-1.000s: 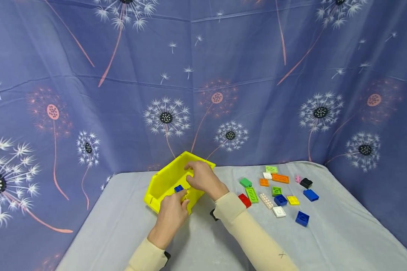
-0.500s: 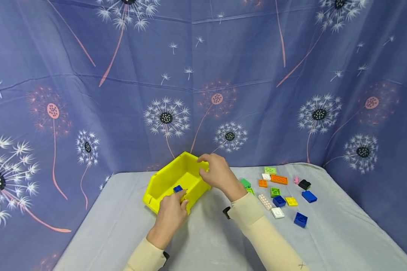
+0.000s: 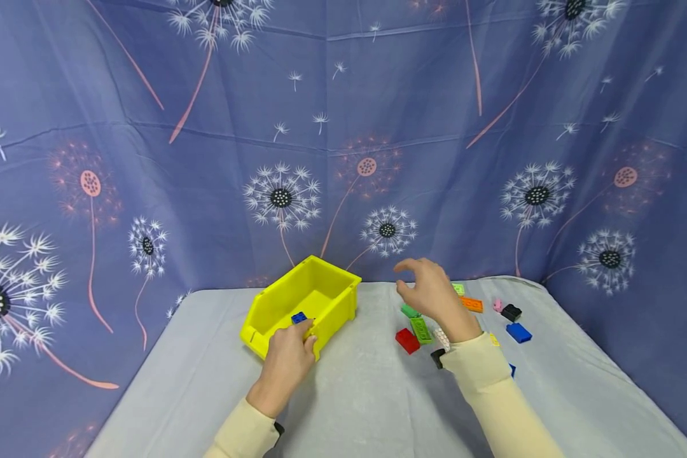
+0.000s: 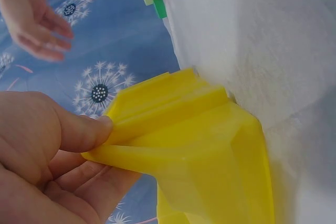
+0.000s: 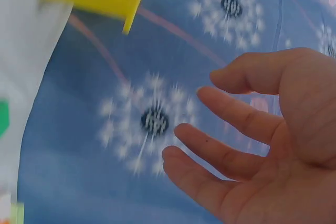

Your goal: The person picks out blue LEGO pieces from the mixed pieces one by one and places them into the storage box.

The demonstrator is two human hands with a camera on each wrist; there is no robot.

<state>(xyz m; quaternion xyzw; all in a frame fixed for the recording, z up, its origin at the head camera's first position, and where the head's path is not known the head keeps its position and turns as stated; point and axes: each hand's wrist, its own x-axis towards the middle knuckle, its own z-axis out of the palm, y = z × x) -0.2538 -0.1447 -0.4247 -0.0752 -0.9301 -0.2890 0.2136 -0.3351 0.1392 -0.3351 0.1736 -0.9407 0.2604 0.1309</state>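
A yellow plastic bin stands at the middle left of the cloth-covered table, with a blue toy brick inside it. My left hand pinches the bin's near rim between thumb and fingers; the left wrist view shows the thumb on top of the yellow edge. My right hand hangs in the air over the scattered bricks, fingers spread and loosely bent, holding nothing. Under and beside it lie a red brick, a light green brick and a darker green brick.
Farther right on the table lie an orange brick, a black brick, a small pink piece and a blue brick. The right forearm hides other bricks. A blue curtain with dandelion prints hangs behind the table.
My right hand has moved from over the bin rightward to above the bricks, uncovering the bin's right end and the red brick. The left hand keeps its grip on the rim.
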